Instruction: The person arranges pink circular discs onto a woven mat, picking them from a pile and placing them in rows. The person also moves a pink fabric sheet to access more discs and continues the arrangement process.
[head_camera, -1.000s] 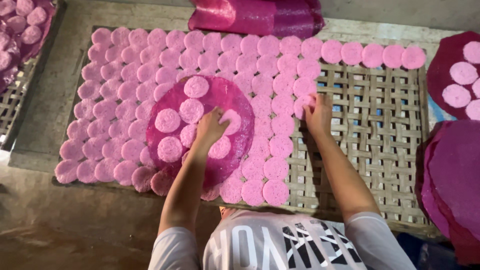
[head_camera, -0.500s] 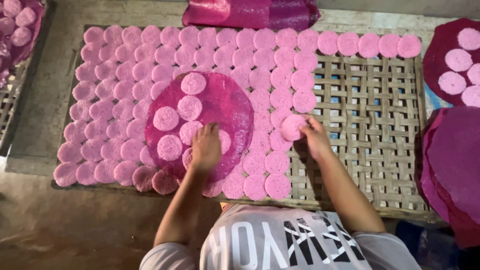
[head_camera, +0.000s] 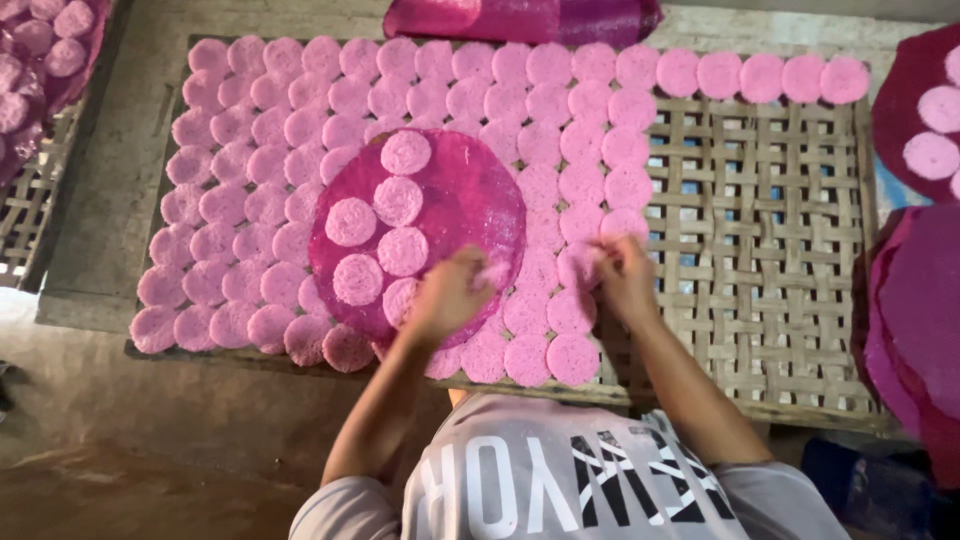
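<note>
Pink round discs (head_camera: 560, 150) lie edge to edge on the woven bamboo rack (head_camera: 770, 250), probably for drying; the left hand (head_camera: 447, 295) pinches one off the dark magenta round sheet (head_camera: 470, 200); the right hand (head_camera: 622, 275), beside it, presses another flat.

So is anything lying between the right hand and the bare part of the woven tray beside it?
Nothing visible. The right hand sits at the edge of the pink discs, and the bare woven tray starts directly to its right, with no discs or other things on that stretch.
</note>
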